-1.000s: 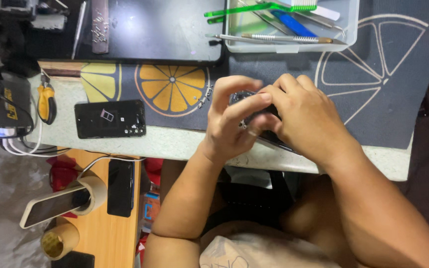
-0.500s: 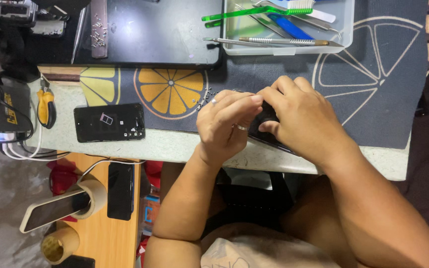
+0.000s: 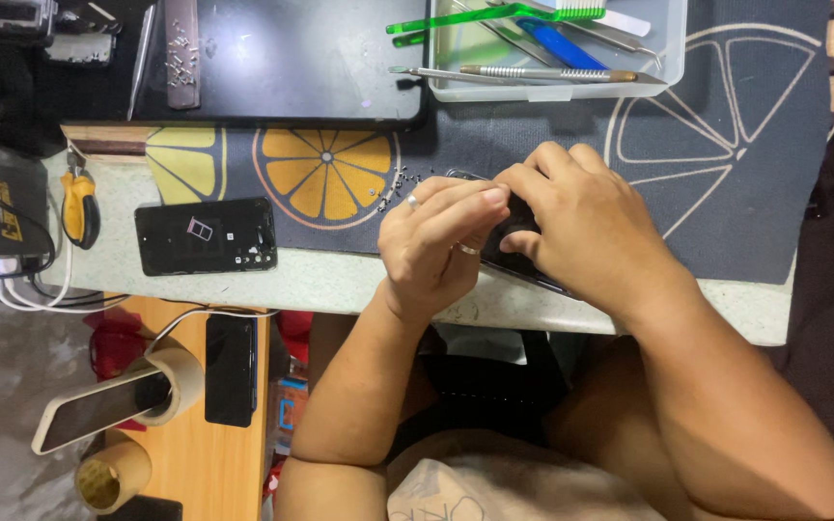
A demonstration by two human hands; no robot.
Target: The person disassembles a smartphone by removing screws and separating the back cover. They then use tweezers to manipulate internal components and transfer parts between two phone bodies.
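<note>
Both hands are closed together over a dark phone [image 3: 518,253] at the near edge of the citrus-print work mat [image 3: 726,183]. The left hand [image 3: 436,246] is curled narrow, fingertips pinched down on the device's upper face; whether a small part or tool sits between them cannot be told. The right hand [image 3: 586,227] wraps the phone from the far side and holds it steady, covering most of it, so only a dark sliver shows between the palms and along the lower edge. Just beyond the left fingertips a scatter of tiny screws [image 3: 393,188] lies loose on the mat. Further left of the grip a second dark phone with an open back [image 3: 207,236] rests flat on the bench, with a yellow-handled tool [image 3: 79,207] beyond it. Above the grip stands a clear tray of tools [image 3: 557,89]. Risks, as judged: the held phone overhangs the bench edge, so a slackened hold could drop it into the lap; a sweep of the left wrist could scatter the screws; heavy fingertip pressure might crack the panel.
</note>
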